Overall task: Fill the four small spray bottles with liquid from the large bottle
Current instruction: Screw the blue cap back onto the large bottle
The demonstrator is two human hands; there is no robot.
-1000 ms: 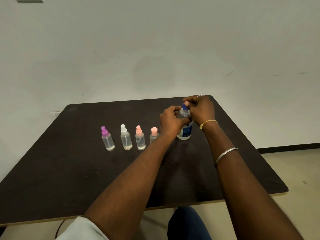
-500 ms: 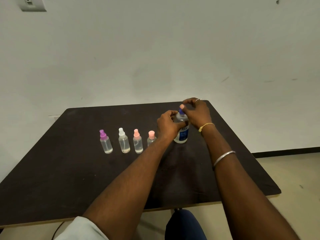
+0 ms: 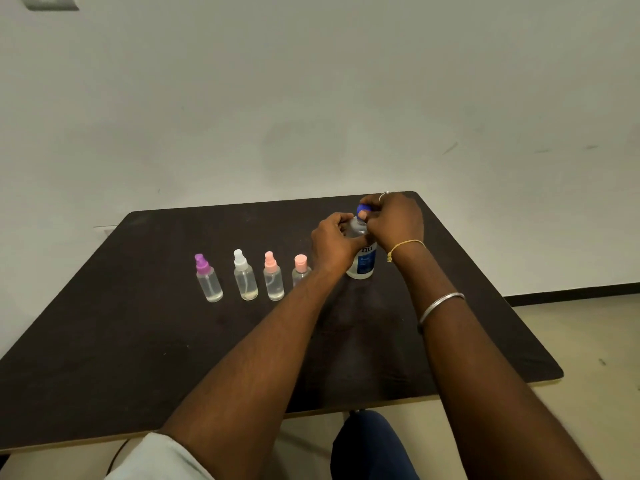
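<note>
- Table (image 3: pixel 138 341): dark top, everything stands on it. The wide bare stretch lies on your side of your fingers.
- Left hand (image 3: pixel 334 242): your fingers are curled round the shoulder of the big bottle (image 3: pixel 363 263) and brace it upright.
- Right hand (image 3: pixel 394 220): thumb and fingertips pinch the cap (image 3: pixel 362 206) from above. There is a ring on one finger.
- Big bottle: it stands on the table right under both sets of fingers. It is clear with a blue label, and the label shows below your left fingers.
- Four small bottles stand in a row to the left of your left fingers, all upright with tops on.
  - Pink bottle (image 3: pixel 300 271) is nearest, just beside your left wrist and partly hidden by it.
  - Next come the peach bottle (image 3: pixel 273 280) and the white bottle (image 3: pixel 245 278).
  - Purple bottle (image 3: pixel 209 280) is farthest.
  - Their fill level is hard to read through the clear plastic.
- Cap: blue, between your right fingertips at the top of the neck. I cannot tell whether it is loose or seated.
- Step, as I judge it: you are opening the big bottle, which is the very start. No small bottle is open and nothing has been poured.
- Next move, as I judge it:
  - Keep the left grip firm so the bottle doesn't spin, then twist the cap off and set it down clear of the row.
  - Then unscrew a spray top, probably the pink one closest to your fingers.
  - The necks are narrow, so pour slowly.
</note>
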